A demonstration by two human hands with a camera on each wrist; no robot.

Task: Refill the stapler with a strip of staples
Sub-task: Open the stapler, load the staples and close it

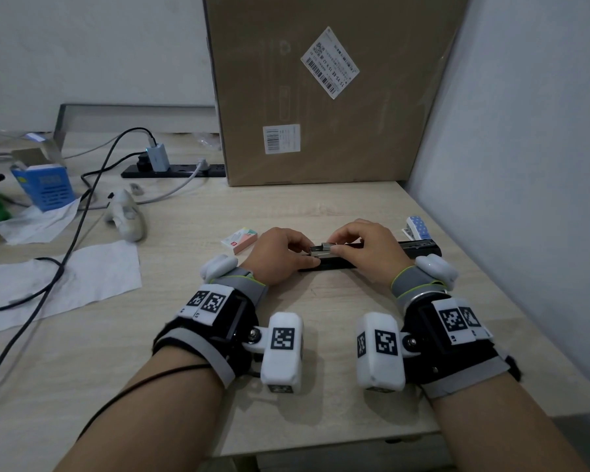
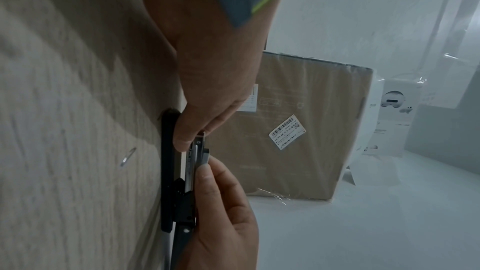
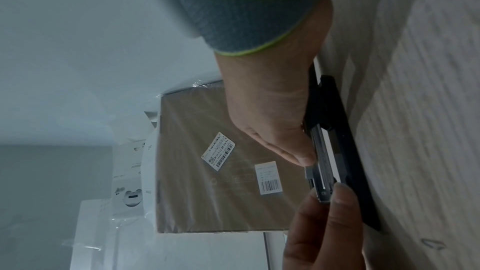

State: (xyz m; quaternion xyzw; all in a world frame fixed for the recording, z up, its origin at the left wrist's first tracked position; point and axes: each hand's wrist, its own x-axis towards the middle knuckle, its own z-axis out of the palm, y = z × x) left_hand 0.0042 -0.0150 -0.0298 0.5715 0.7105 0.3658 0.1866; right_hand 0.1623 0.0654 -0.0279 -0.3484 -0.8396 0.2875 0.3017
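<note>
A black stapler (image 1: 419, 247) lies opened flat on the wooden desk (image 1: 286, 386), its silver magazine (image 1: 321, 256) facing up. My left hand (image 1: 305, 257) pinches the magazine's left end; its thumb (image 2: 183, 139) presses the metal rail (image 2: 191, 172). My right hand (image 1: 338, 246) pinches a short grey staple strip (image 1: 325, 247) that sits on the rail. The right wrist view shows this strip (image 3: 310, 172) just past my right thumb (image 3: 301, 155), and in the left wrist view the strip (image 2: 206, 154) touches a right fingertip. A small pink and white staple box (image 1: 239, 240) lies left of my left hand.
A large cardboard box (image 1: 321, 97) stands behind the stapler, and a wall closes the right side. A blue dotted stapler (image 1: 418, 228) lies beyond the black one. Cables, tissues (image 1: 65, 284), a white controller (image 1: 126, 212) and a power strip (image 1: 174, 170) fill the left. A loose staple (image 2: 128, 156) lies nearby.
</note>
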